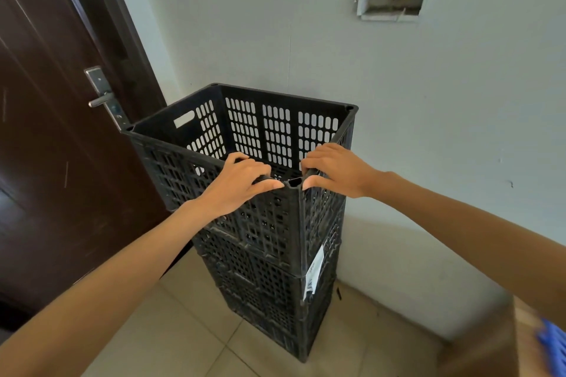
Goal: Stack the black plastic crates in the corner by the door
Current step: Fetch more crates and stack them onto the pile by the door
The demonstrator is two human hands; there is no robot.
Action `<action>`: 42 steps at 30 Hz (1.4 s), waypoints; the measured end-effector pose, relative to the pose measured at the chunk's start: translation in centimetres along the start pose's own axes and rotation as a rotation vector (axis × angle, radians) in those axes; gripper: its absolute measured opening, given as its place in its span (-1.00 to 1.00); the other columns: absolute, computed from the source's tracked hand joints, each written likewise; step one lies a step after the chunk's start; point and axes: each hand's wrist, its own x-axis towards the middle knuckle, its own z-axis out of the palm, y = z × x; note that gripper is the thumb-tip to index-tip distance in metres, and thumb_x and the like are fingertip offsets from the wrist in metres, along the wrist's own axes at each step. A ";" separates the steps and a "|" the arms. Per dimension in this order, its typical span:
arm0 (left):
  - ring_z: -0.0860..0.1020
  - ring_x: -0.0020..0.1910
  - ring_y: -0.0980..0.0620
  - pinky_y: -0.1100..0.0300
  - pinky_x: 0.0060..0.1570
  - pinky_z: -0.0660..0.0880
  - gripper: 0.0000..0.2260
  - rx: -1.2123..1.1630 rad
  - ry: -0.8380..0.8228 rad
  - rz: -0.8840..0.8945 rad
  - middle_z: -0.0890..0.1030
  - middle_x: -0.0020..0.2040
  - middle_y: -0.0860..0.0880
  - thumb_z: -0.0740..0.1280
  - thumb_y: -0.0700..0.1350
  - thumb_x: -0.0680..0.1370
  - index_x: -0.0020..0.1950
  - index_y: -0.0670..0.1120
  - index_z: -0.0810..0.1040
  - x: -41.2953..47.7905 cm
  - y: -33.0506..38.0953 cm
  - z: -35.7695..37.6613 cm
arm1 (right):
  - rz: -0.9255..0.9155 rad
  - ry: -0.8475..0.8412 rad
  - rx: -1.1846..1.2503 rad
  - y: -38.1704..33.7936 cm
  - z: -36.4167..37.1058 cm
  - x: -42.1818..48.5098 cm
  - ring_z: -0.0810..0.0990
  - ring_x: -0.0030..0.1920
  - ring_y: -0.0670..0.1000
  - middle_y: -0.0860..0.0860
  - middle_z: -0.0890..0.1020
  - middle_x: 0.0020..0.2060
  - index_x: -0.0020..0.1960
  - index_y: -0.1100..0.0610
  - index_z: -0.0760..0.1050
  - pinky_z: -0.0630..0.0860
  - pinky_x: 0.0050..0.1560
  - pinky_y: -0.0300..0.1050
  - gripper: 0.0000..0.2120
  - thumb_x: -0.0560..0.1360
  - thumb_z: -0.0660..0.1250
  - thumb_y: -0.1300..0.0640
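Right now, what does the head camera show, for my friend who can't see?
A left hand and a right hand grip the near corner of the top black crate, stacked on other crates between a dark door and a wall.

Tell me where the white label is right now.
In the head view, the white label hangs on the right side of the crate stack, beside its near corner, below the top crate.

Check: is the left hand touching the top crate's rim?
Touching. The head view shows the left hand draped over the top crate at its near rim, fingers curled inside and thumb pressed beside the near corner.
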 end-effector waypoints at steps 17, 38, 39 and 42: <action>0.43 -0.27 0.05 0.15 -0.06 0.23 -0.59 -0.041 0.009 0.017 0.44 -0.33 0.08 0.01 0.31 0.55 -0.22 0.02 0.37 -0.3 -0.1 -0.2 | 0.005 -0.016 -0.020 -0.3 -0.1 0.3 0.45 -0.16 -0.08 -0.13 0.52 -0.22 -0.07 0.00 0.50 0.36 0.16 -0.13 -0.40 0.50 -0.12 -0.40; 0.52 0.24 0.07 0.04 0.33 0.25 -0.48 -0.011 -0.052 -0.158 0.65 0.13 0.08 -0.16 0.13 0.67 0.17 0.17 0.61 2.1 -1.3 -0.6 | 0.274 -0.108 0.059 -0.5 0.9 3.3 0.54 -0.11 -0.01 -0.03 0.61 -0.21 0.09 -0.02 0.55 0.33 -0.02 -0.07 -0.12 0.45 -0.45 -0.40; 0.46 0.32 0.08 0.04 0.37 0.19 -0.49 -0.012 -0.058 -0.169 0.62 0.20 0.08 -0.17 0.12 0.68 0.24 0.19 0.57 1.9 -1.2 -0.4 | 0.265 -0.116 0.040 -0.3 1.3 3.1 0.53 -0.01 -0.01 -0.05 0.63 -0.10 0.14 -0.06 0.53 0.35 0.07 -0.03 -0.18 0.49 -0.43 -0.36; 0.24 0.50 0.11 0.04 0.44 0.03 -0.52 -0.004 -0.141 -0.209 0.48 0.40 0.11 -0.19 0.12 0.68 0.40 0.23 0.43 1.6 -1.3 -0.2 | 0.259 -0.143 -0.006 -0.4 1.1 2.7 0.46 0.26 0.05 -0.04 0.58 0.19 0.33 -0.11 0.43 0.29 0.31 0.07 -0.39 0.61 -0.31 -0.20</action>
